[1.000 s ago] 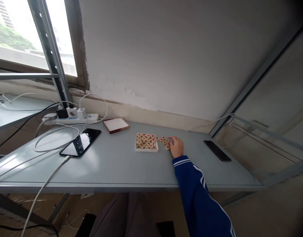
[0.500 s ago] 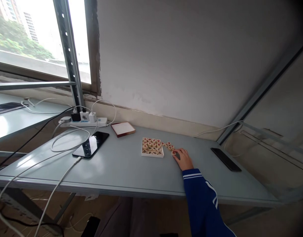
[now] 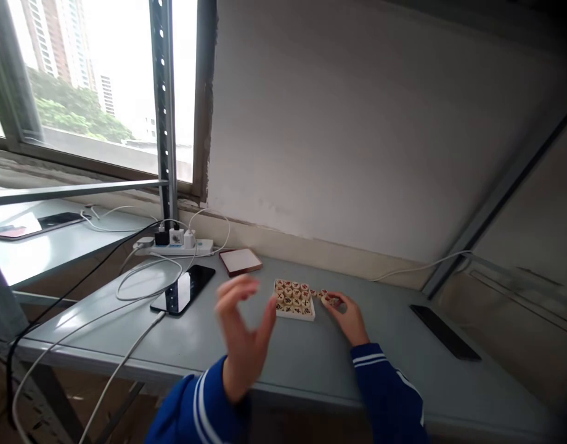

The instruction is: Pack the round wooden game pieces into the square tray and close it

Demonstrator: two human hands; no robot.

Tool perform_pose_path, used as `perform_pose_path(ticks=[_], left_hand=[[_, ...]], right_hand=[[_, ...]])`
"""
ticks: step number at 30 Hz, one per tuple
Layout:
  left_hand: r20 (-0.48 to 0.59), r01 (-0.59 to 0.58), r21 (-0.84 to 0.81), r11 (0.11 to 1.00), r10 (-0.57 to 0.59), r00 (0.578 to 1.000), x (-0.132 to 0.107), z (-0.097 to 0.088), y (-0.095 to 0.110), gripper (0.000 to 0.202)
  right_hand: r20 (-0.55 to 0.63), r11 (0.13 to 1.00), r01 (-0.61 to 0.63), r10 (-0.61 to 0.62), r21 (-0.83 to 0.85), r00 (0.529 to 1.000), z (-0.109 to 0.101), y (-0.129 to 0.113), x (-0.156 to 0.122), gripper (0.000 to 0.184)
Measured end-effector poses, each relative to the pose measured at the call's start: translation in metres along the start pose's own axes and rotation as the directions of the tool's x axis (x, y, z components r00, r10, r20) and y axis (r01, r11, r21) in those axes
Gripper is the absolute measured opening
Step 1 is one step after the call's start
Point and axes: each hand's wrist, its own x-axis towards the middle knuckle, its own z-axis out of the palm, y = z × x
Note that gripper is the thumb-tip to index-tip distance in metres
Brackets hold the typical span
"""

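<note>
A small white tray (image 3: 294, 312) filled with several round wooden chess pieces lies on the grey table (image 3: 311, 364). Several loose pieces (image 3: 324, 295) lie just right of the tray. My right hand (image 3: 350, 317) rests on the table with its fingertips on those loose pieces; whether it grips one I cannot tell. My left hand (image 3: 243, 336) hovers blurred above the table, left of the tray, fingers apart and holding nothing. Both arms wear blue sleeves with white stripes.
A black phone (image 3: 184, 290) on a white cable lies left of the tray, a red-edged lid (image 3: 240, 261) behind it, and a power strip (image 3: 175, 246) with chargers by the window. Another dark phone (image 3: 445, 331) lies at the right. A second table (image 3: 43, 237) stands on the left.
My left hand has risen into view above the table. The view has tilted up and shifted left. My right hand stays at the loose pieces beside the tray.
</note>
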Motion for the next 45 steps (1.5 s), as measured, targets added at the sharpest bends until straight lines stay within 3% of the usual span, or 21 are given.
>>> perform_pose_path(ticks=[1,2,4,5,6,8,11,14,20,27,37,39,42,45], left_hand=[[0.082,0.032,0.002,1.000,-0.032,0.996,0.010,0.014,-0.013,0.030],[0.238,0.076,0.007,0.997,-0.076,0.968,0.019,0.028,-0.029,0.029],[0.509,0.106,0.107,0.989,-0.146,0.848,0.032,0.054,-0.064,0.023],[0.584,0.104,0.171,0.980,-0.186,0.790,0.035,0.064,-0.081,0.019],[0.616,0.101,0.235,0.967,-0.229,0.754,0.036,0.071,-0.097,0.016],[0.624,0.084,0.333,0.939,-0.287,0.727,0.030,0.078,-0.123,0.017],[0.696,0.017,0.397,0.918,-0.313,0.647,0.015,0.078,-0.141,0.021],[0.669,-0.010,0.488,0.873,-0.367,0.646,0.007,0.076,-0.143,0.030],[0.728,-0.100,0.596,0.796,-0.484,0.484,0.003,0.079,-0.146,0.050],[0.806,-0.201,0.557,0.806,-0.466,0.365,-0.003,0.079,-0.149,0.043],[0.863,-0.052,0.467,0.883,-0.442,0.243,-0.002,0.081,-0.155,0.043],[0.875,-0.030,0.449,0.893,-0.432,0.220,-0.001,0.081,-0.158,0.042],[0.891,-0.036,0.421,0.906,-0.406,0.201,0.000,0.081,-0.161,0.040],[0.899,-0.032,0.408,0.913,-0.395,0.191,0.001,0.081,-0.160,0.040]], right_hand=[[0.023,0.999,0.030,-0.031,0.044,0.999,0.005,-0.009,0.006,0.037],[0.062,0.995,0.074,-0.078,0.066,0.995,0.011,-0.019,0.013,0.036],[0.142,0.982,0.177,-0.185,0.066,0.972,0.023,-0.039,0.024,0.033],[0.162,0.973,0.222,-0.228,0.055,0.960,0.029,-0.049,0.028,0.031],[0.171,0.965,0.260,-0.263,0.042,0.949,0.034,-0.057,0.031,0.030],[0.167,0.954,0.299,-0.299,0.028,0.939,0.041,-0.068,0.032,0.027],[0.145,0.956,0.293,-0.293,0.021,0.945,0.044,-0.069,0.028,0.023],[0.152,0.957,0.290,-0.284,-0.020,0.947,0.045,-0.065,0.023,0.021],[0.198,0.925,0.352,-0.322,-0.140,0.926,0.049,-0.062,0.023,0.016],[0.206,0.901,0.396,-0.359,-0.179,0.910,0.049,-0.055,0.022,0.017],[0.153,0.907,0.381,-0.357,-0.179,0.922,0.046,-0.054,0.025,0.017],[0.086,0.920,0.317,-0.306,-0.229,0.948,0.036,-0.043,0.031,0.020],[-0.062,0.930,0.093,-0.123,-0.355,0.990,0.018,-0.016,0.038,0.021],[-0.010,0.891,-0.109,0.117,-0.441,0.993,0.005,0.010,0.037,0.022]])
